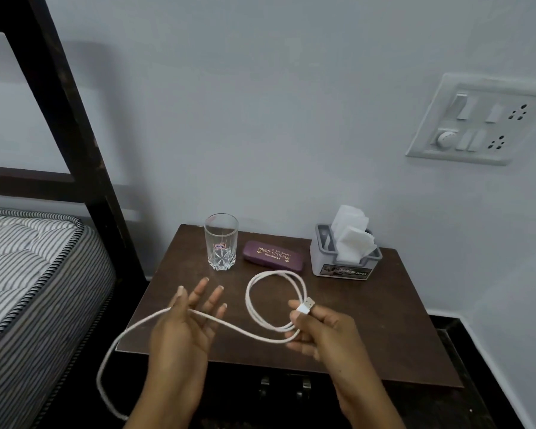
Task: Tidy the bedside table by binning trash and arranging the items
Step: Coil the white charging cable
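Cable (245,331) half coiled — right grip (325,332) pinches plug (306,305) and loops; left grip (183,329) released, slack draped over it. Tail left of it unwound.

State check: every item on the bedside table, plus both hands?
cable: partly coiled, loops held in right hand, loose end draped over left hand
glass: upright, empty
spectacle case: closed, lying flat
tissue box: tissues sticking out the top
left hand: open, cable across the fingers
right hand: pinching plug and coil
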Action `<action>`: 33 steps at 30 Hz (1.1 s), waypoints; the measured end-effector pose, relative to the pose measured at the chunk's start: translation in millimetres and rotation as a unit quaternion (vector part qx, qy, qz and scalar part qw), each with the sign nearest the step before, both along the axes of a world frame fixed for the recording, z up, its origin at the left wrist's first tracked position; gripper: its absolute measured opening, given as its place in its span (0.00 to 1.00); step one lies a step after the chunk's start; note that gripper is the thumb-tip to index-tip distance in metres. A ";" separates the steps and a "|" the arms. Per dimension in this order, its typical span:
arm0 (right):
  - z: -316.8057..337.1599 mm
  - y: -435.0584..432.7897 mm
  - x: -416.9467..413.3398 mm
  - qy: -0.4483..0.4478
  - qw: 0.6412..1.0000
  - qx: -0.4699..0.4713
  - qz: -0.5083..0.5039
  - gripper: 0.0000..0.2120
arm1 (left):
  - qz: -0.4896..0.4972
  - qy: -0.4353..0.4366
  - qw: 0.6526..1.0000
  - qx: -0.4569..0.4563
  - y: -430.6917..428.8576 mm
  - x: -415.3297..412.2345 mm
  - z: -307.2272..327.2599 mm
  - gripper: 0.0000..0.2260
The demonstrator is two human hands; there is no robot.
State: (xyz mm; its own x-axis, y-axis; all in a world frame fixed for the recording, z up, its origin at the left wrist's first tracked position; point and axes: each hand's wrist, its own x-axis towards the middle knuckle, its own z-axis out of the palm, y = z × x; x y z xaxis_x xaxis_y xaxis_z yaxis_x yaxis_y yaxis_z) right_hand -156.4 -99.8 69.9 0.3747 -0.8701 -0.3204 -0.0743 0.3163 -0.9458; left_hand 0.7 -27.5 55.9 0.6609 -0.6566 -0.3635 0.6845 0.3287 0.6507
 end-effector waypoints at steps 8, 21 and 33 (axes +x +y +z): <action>-18.1 2.7 2.9 0.172 0.967 -0.130 0.132 0.07 | -0.102 -0.192 0.969 0.114 -2.5 -8.7 6.4 0.15; -31.6 14.0 20.4 0.210 0.882 -0.380 0.184 0.11 | -0.268 -0.671 0.541 0.429 12.4 -31.3 10.4 0.24; -12.9 9.0 0.9 0.054 0.917 -0.273 0.287 0.24 | -0.358 -0.655 0.541 0.388 4.2 -21.1 10.3 0.51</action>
State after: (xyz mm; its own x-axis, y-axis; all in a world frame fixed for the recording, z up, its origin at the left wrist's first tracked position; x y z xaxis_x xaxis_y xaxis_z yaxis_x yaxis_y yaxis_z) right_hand -155.5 -90.9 57.0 0.8126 -0.5813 0.0420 -0.1820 -0.3216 -0.9292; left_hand -20.4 -23.3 66.2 0.3623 -0.9003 -0.2414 -0.7587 -0.4353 0.4847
